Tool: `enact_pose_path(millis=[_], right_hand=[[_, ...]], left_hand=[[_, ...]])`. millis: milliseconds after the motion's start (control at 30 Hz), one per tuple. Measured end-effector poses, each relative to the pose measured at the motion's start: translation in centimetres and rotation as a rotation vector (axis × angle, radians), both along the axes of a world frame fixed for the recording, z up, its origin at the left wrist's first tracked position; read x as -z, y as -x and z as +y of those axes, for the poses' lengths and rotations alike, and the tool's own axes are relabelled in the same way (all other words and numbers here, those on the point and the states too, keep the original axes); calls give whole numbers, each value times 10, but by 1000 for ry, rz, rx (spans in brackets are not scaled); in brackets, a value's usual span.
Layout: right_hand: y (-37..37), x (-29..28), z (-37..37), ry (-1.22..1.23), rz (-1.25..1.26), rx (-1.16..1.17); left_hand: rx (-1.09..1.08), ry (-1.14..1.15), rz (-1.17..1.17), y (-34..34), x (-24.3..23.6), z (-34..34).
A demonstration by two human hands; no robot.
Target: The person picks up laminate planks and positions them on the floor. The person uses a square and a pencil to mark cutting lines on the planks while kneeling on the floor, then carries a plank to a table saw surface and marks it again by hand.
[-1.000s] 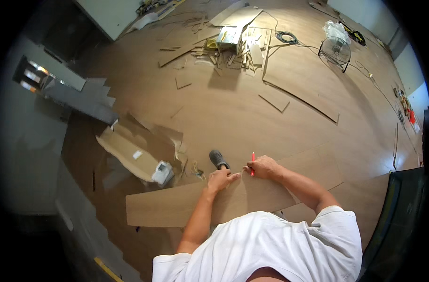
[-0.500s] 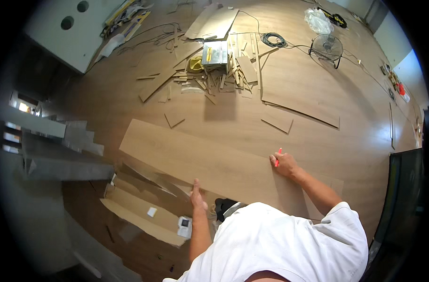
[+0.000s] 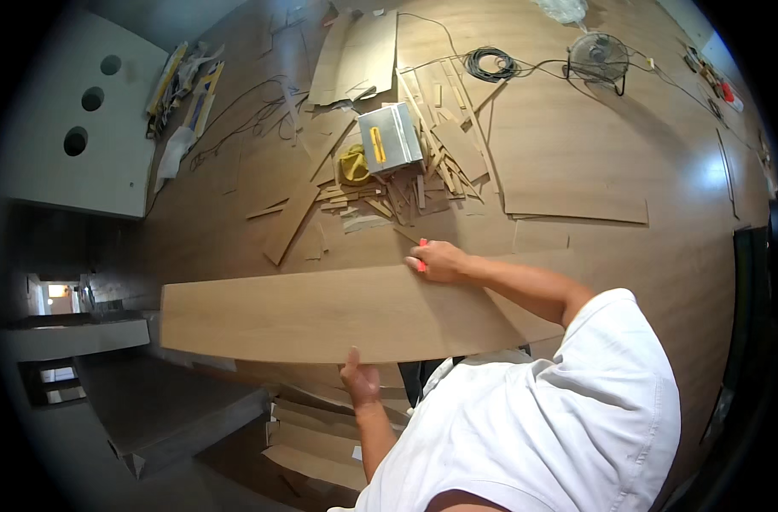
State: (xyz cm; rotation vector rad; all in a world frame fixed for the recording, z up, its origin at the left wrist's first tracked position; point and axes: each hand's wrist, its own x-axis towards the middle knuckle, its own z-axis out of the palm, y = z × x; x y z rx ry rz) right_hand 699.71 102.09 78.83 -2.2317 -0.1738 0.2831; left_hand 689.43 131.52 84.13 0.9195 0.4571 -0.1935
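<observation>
Overhead, left hand (image 3: 361,381) gripping long plank (image 3: 338,311) near edge, right hand (image 3: 438,259) on far edge, probably pinching red pencil (image 3: 422,255)

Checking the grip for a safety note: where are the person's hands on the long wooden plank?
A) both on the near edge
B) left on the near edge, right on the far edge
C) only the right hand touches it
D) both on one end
B: the left hand grips the long wooden plank at its near edge, while the right hand, with a red pencil, holds the far edge.

A table saw (image 3: 391,136) amid wood offcuts (image 3: 423,183), a floor fan (image 3: 600,58), and perhaps coiled cable (image 3: 490,63).
</observation>
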Motion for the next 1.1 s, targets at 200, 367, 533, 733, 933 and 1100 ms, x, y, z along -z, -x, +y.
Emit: enact_pose_path(millis=[200, 367, 533, 733, 933, 1100], right_hand=[[-191, -45, 28, -146, -237, -100], [-296, -70, -72, -156, -389, 387], [-290, 39, -218, 360, -139, 812], [-337, 234, -148, 308, 283, 741], [-500, 456, -40, 446, 314, 459], [-592, 610, -34, 684, 239, 377]], left_hand=[[-56, -168, -33, -164, 2, 54], [-174, -204, -109, -325, 15, 125], [-146, -177, -70, -506, 128, 245], [-42, -135, 1, -688, 215, 279], [-76, -12, 60, -825, 444, 303], [-55, 20, 21, -920, 612, 242]])
